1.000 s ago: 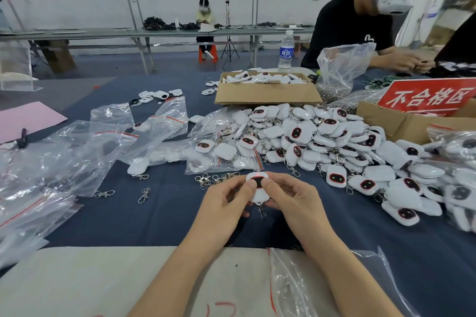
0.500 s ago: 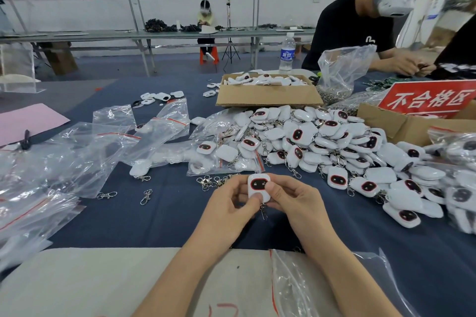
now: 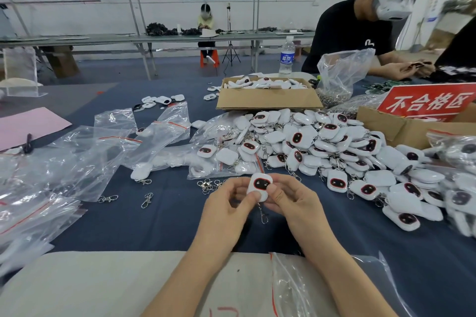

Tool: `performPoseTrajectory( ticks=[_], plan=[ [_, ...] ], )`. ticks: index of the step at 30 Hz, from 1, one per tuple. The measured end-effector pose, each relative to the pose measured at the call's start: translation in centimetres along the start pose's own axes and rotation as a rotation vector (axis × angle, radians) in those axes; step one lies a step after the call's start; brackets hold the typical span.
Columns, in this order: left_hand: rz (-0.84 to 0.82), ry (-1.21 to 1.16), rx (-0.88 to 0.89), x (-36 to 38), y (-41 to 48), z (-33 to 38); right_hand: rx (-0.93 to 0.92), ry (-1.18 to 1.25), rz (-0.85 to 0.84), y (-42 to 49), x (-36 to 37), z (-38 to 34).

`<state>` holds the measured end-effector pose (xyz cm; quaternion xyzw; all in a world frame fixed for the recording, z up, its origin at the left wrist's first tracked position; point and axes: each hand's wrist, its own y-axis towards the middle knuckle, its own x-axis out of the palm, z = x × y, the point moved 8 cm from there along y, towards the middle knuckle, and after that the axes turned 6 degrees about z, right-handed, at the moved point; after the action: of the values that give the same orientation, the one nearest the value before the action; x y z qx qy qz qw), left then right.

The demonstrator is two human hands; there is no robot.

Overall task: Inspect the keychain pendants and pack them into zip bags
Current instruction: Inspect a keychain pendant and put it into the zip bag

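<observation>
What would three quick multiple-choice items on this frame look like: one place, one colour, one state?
1. Where is the cardboard box of pendants? A) behind the loose pile B) on the pink sheet C) under the hands
2. Colour of the sign? A) green B) red C) yellow
3. The held pendant is: A) bagged B) lying on the cloth C) pinched by both hands
1A: box sits beyond the pile. 2B: red with white characters. 3C: left hand and right hand pinch it, clasp dangling.
</observation>
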<state>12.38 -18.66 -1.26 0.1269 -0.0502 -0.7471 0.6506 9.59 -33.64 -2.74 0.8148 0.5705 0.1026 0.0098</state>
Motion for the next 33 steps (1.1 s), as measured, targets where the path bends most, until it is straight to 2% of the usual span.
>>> performPoseTrajectory(
  ticks=[2,5,8,15,20,22,24,27,33],
  plan=[
    [0.106,0.193,0.132,-0.8,-0.2,0.8,-0.037,-0.040,-0.048,-0.2,0.6,-0.2],
    [0.162,0.540,0.414,-0.3,-1.4,2.8,-0.084,-0.092,-0.097,-0.5,1.1,-0.7],
    [0.207,0.653,0.536,0.3,-2.1,3.8,-0.112,-0.080,-0.081,-0.6,0.7,-1.1],
    [0.172,0.624,0.469,0.2,-1.9,3.1,-0.083,-0.066,-0.098,-0.5,0.6,-0.7],
    [-0.027,0.213,0.226,0.4,-1.1,1.5,-0.064,0.043,-0.189,-0.6,0.8,-0.7],
    [-0.140,0.101,0.098,1.1,-1.1,0.7,-0.029,0.128,-0.268,-0.8,1.2,-0.5],
    [-0.203,0.035,0.048,1.3,-1.0,0.5,0.004,0.178,-0.304,-1.0,1.4,-0.3],
    [-0.139,0.008,0.002,0.5,-0.5,0.3,0.033,0.114,-0.291,-1.1,1.6,0.1],
    [0.009,0.048,-0.023,-0.1,-0.4,-0.1,0.009,-0.020,-0.104,-0.7,0.7,-0.3]
  ],
)
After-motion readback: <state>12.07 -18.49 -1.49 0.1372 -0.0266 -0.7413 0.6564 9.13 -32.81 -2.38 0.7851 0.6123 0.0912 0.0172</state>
